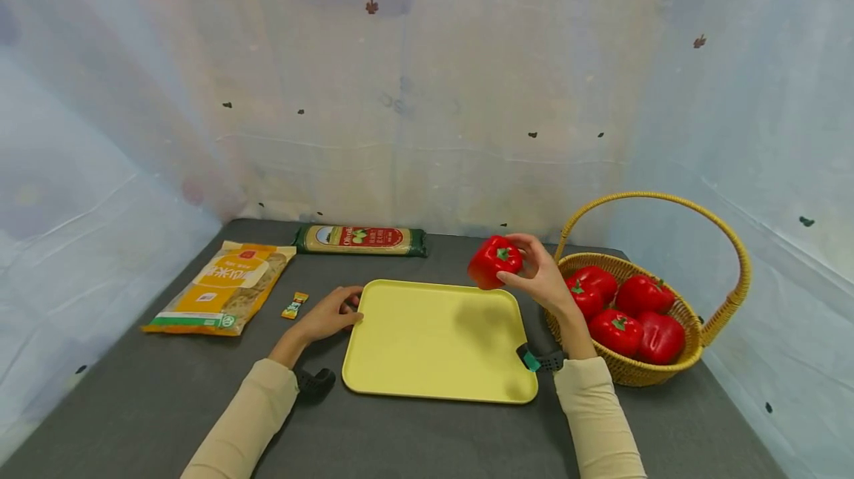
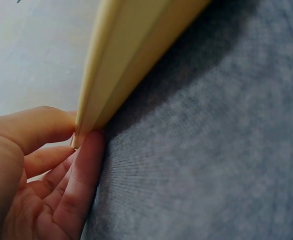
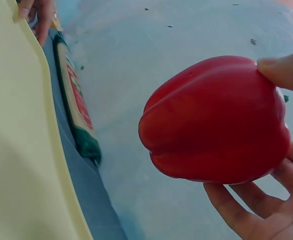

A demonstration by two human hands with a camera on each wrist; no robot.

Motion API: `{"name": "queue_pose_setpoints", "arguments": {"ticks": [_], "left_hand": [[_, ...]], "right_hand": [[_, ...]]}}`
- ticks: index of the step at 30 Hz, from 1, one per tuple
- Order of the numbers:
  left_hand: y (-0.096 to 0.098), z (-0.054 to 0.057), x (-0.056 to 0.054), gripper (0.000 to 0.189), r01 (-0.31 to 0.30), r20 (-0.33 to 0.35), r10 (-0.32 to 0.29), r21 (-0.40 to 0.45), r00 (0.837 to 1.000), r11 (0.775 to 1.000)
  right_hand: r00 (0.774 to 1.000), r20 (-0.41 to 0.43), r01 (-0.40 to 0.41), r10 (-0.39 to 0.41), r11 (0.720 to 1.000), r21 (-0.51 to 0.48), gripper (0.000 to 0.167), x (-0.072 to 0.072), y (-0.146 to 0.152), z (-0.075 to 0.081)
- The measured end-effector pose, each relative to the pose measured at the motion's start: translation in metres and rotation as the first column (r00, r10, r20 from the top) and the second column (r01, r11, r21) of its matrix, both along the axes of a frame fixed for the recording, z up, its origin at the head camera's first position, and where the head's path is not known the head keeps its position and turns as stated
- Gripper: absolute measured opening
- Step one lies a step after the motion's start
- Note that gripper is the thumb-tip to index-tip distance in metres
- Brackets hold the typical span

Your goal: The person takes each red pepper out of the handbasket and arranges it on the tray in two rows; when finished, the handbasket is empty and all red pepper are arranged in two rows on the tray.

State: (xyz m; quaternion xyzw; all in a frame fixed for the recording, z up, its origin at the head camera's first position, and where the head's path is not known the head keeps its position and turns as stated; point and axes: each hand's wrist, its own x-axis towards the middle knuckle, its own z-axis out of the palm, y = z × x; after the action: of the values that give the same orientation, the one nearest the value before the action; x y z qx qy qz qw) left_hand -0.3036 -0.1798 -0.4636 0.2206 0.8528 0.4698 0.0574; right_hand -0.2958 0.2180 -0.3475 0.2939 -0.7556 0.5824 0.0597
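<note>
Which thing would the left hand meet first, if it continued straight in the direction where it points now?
The yellow tray. The left hand touches its left edge, so there seems to be no free space before it.

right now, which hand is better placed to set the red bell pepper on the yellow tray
Probably the right hand: it holds the red bell pepper raised near the yellow tray, while the left hand pinches the tray's left edge.
</note>
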Motion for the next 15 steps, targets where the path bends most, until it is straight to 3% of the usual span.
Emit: {"name": "queue_pose_setpoints", "arguments": {"ticks": [15], "left_hand": [[-0.001, 0.000, -0.001, 0.058, 0.026, -0.002, -0.026, 0.012, 1.000, 1.000]], "right_hand": [[0.999, 0.039, -0.001, 0.000, 1.000, 0.023, 0.057, -0.013, -0.057, -0.017]]}}
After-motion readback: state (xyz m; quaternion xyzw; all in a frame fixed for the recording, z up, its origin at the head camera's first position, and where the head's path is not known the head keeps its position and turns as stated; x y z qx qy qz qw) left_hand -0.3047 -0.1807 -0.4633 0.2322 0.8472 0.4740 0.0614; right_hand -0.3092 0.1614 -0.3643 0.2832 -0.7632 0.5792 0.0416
